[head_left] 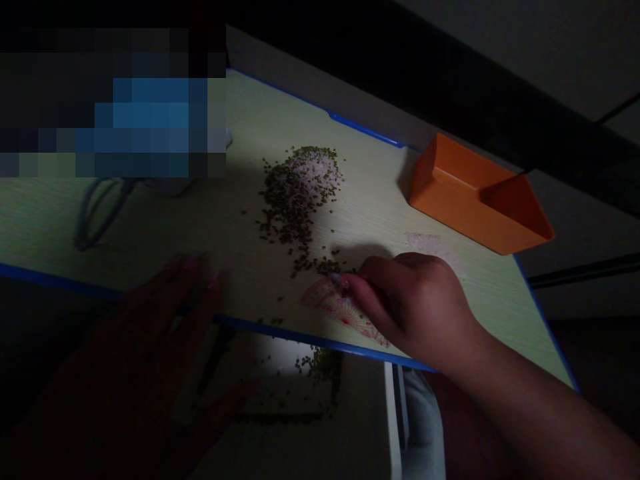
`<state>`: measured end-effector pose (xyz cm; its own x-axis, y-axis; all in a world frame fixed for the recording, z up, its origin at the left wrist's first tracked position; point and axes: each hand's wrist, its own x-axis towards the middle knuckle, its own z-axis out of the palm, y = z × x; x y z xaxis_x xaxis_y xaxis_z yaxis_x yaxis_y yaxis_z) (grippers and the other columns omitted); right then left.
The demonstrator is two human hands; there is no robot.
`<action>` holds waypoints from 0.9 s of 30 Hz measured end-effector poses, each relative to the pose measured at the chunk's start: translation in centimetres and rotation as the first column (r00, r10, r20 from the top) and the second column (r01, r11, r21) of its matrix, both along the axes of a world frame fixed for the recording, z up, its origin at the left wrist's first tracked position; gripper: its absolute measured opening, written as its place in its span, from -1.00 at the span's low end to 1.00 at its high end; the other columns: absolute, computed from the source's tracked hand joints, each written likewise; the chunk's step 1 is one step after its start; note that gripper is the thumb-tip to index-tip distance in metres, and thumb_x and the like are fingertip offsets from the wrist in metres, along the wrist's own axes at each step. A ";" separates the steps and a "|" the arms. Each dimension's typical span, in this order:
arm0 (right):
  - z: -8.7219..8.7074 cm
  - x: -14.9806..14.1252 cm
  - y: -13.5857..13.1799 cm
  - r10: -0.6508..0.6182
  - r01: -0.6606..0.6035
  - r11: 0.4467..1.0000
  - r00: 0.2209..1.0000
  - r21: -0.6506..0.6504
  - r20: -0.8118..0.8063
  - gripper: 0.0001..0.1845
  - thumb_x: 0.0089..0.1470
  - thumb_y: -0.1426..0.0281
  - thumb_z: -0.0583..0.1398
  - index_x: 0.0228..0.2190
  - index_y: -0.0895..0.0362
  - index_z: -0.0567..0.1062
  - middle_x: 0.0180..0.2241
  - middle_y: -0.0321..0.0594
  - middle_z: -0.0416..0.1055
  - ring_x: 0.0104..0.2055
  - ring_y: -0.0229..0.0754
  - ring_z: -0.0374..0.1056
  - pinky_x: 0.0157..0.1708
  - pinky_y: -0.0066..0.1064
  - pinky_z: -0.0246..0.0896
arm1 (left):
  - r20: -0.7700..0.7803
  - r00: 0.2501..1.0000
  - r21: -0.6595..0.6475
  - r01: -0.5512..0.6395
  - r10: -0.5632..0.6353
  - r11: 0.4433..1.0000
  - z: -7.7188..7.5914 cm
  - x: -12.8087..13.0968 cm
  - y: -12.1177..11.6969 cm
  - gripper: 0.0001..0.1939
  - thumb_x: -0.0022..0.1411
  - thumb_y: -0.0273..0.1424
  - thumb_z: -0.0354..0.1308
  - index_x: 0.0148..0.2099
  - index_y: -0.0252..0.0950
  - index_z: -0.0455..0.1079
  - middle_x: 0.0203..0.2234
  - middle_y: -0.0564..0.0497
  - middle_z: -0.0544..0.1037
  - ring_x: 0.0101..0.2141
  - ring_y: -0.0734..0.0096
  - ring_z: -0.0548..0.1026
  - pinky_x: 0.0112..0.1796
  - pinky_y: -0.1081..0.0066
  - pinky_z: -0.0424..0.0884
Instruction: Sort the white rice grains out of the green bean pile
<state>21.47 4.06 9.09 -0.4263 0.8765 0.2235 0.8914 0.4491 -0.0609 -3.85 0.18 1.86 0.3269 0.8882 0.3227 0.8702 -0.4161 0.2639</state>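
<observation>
Dim light. Right hand [415, 293] is low over the tabletop [370, 200], above a red fan print [345, 321], at the near end of scattered small greenish beans [303, 263]. Its grip is drawn closed, thumb to curled fingers; cannot tell whether a bean sits between them. Behind: a heap of beans mixed with pale grains [315, 172]. Left hand [120, 367], in shadow, is open, fingers spread at the near edge. An orange box [465, 223] stands at the far right.

No legible text, no readable labels, brands, numbers or signs
</observation>
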 end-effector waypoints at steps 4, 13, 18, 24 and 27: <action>-0.2 -0.5 0.2 -0.037 0.036 0.999 0.999 0.018 0.034 -0.55 0.19 0.19 0.02 -0.57 0.17 0.46 -0.74 -0.31 0.19 -0.67 -0.34 0.02 -0.57 -0.43 -0.28 | -0.007 0.998 0.080 0.059 -0.059 0.995 -0.3 -0.5 0.0 -0.22 0.09 -0.02 -0.10 0.30 -0.14 -0.20 0.33 0.12 -0.10 0.25 0.13 0.06 0.21 0.04 0.07; -0.2 -2.9 1.5 -0.041 0.033 0.998 0.990 0.059 0.135 -0.52 0.20 0.16 -0.03 -0.53 0.17 0.48 -0.72 -0.27 0.24 -0.67 -0.32 0.04 -0.56 -0.41 -0.33 | -0.055 0.998 0.151 0.051 -0.044 0.987 -0.6 -1.4 -0.2 -0.19 0.09 0.01 -0.10 0.29 -0.30 -0.14 0.33 0.02 -0.09 0.28 0.22 -0.03 0.24 0.20 -0.03; -0.4 -3.9 2.1 0.089 -0.074 0.991 0.987 -0.115 0.133 -0.54 0.22 0.18 -0.05 -0.47 0.16 0.48 -0.64 -0.26 0.33 -0.61 -0.31 0.13 -0.52 -0.41 -0.22 | -0.076 0.997 0.172 0.035 -0.022 0.984 -0.6 -1.4 0.0 -0.28 0.15 -0.04 -0.16 0.27 -0.27 -0.10 0.30 -0.06 0.01 0.26 0.22 0.05 0.18 0.13 0.12; -0.4 -2.8 1.6 0.169 -0.176 0.972 0.984 -0.157 -0.056 -0.57 0.22 0.19 -0.02 -0.49 0.17 0.47 -0.61 -0.29 0.31 -0.56 -0.33 0.16 -0.48 -0.43 -0.11 | -0.079 0.997 0.150 0.016 -0.004 0.989 -0.2 -1.2 0.3 -0.33 0.19 -0.07 -0.20 0.27 -0.25 -0.10 0.27 -0.13 0.11 0.25 0.19 0.08 0.14 0.09 0.18; 0.3 -1.3 2.0 0.179 -0.219 0.960 0.960 -0.177 -0.214 -0.58 0.20 0.21 0.02 -0.57 0.18 0.41 -0.64 -0.34 0.23 -0.57 -0.37 0.12 -0.50 -0.47 -0.11 | -0.106 0.994 0.111 0.016 -0.004 0.994 -0.3 -1.2 0.3 -0.29 0.16 -0.02 -0.17 0.28 -0.23 -0.12 0.28 -0.12 0.07 0.25 0.15 0.07 0.14 0.06 0.19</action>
<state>20.20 6.06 9.38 -0.5621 0.8133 0.1505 0.7472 0.5774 -0.3291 -5.06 0.53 1.52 0.3731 0.8453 0.3825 0.8864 -0.4465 0.1221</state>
